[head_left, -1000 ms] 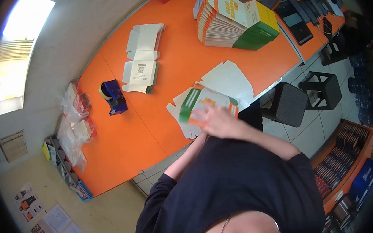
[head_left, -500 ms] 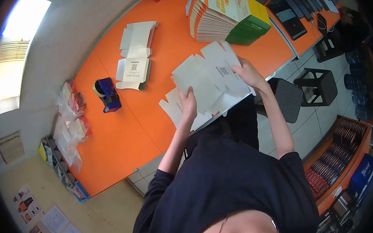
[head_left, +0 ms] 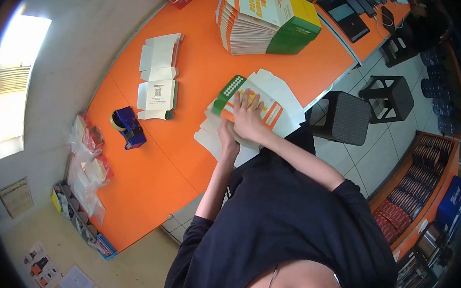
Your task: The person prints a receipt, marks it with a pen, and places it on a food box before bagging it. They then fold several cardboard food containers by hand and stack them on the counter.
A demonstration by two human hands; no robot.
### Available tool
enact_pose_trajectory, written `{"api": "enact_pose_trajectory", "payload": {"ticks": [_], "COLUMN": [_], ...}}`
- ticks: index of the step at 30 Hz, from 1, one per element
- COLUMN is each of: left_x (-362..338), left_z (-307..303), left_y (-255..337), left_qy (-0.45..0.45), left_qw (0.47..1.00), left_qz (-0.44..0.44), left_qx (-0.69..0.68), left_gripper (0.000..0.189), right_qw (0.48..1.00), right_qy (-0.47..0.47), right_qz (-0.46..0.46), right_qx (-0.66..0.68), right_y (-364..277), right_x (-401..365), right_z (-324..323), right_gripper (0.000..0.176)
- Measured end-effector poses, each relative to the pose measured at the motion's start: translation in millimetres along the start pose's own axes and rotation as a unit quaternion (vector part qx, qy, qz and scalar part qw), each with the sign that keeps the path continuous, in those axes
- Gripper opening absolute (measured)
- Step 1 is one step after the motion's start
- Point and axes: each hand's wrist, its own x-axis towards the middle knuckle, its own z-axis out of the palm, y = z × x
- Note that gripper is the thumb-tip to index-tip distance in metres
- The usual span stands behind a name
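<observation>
Near the table's front edge lies a cardboard box sheet [head_left: 277, 91], partly folded over, its green, orange and white printed panel facing up. My right hand [head_left: 249, 116] rests on that panel with its fingers spread. Just left of it, my left hand [head_left: 228, 139] is at the folded edge; its fingers are partly hidden under the card. Another white flap [head_left: 207, 139] sticks out below my left hand. Farther back on the left, an unfolded white box [head_left: 158, 89] with a printed code lies on the orange table [head_left: 195, 103].
A stack of printed cartons [head_left: 270, 23] stands at the back. A blue tape dispenser [head_left: 129, 128] and plastic-wrapped items [head_left: 90, 164] are at the left. Stools [head_left: 341, 117] stand right of the table, near a shelf of packages [head_left: 410, 190]. Phones and tablets [head_left: 344, 15] lie at upper right.
The cardboard has been folded over, so its printed side now shows instead of plain white. My right hand has moved left from the sheet's right edge onto the printed panel, beside my left hand.
</observation>
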Motion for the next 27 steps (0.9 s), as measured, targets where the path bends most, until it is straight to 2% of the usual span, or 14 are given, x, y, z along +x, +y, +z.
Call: {"api": "enact_pose_trajectory", "payload": {"ticks": [2,3,7,10,12,13,16,18,19,20,22,24,25,27], "left_x": [-2,-3,-5,4,-12,-17,-17,-15,-21,-29,-31,-32,-34,-49], "left_z": [-9,-11,-10,-9,-3,-3,9,24,27,31,29,18,14,29], "left_y": [-12,-14,-13,-15,-2,2,24,39,47,62,72,67,63,45], "left_qy": [-0.074,-0.069,-0.031,0.057,0.084,0.084,0.065,0.145,0.147,0.112,0.077,-0.031,-0.085,-0.08], "left_qw": [0.961,0.965,0.959,0.986,0.995,0.995,0.975,0.905,0.905,0.918,0.929,0.957,0.961,0.952], "left_qz": [-0.042,-0.027,-0.051,-0.027,0.052,0.05,0.205,0.364,0.365,0.34,0.316,0.206,0.147,0.176], "left_qx": [-0.264,-0.25,-0.277,-0.157,-0.018,-0.018,0.06,0.166,0.164,0.171,0.175,0.203,0.216,0.236], "left_gripper": [0.054,0.065,0.059,0.051,0.042,0.042,0.04,0.048,0.048,0.048,0.048,0.056,0.06,0.057], "right_qw": [0.999,0.996,0.992,0.999,0.915,0.915,0.905,0.917,0.908,0.908,0.902,0.896,0.895,0.947], "right_qy": [-0.04,-0.079,-0.123,-0.02,-0.233,-0.235,-0.15,-0.061,0.061,0.062,-0.004,-0.125,-0.126,-0.111], "right_qz": [-0.002,0.0,0.002,-0.036,0.013,0.015,-0.023,-0.059,-0.104,-0.106,-0.019,0.07,0.073,0.075], "right_qx": [-0.02,-0.04,-0.03,-0.027,0.328,0.329,0.397,0.39,0.401,0.401,0.431,0.421,0.422,0.293], "right_y": [-4,-8,-11,7,32,42,46,23,20,25,53,91,98,108], "right_x": [1,2,5,7,11,4,-19,-45,-52,-51,-49,-40,-36,-29], "right_z": [8,9,-2,-49,-126,-125,-129,-136,-119,-120,-125,-136,-134,-121], "right_gripper": [0.072,0.075,0.07,0.068,0.064,0.064,0.063,0.061,0.058,0.058,0.057,0.053,0.053,0.039]}}
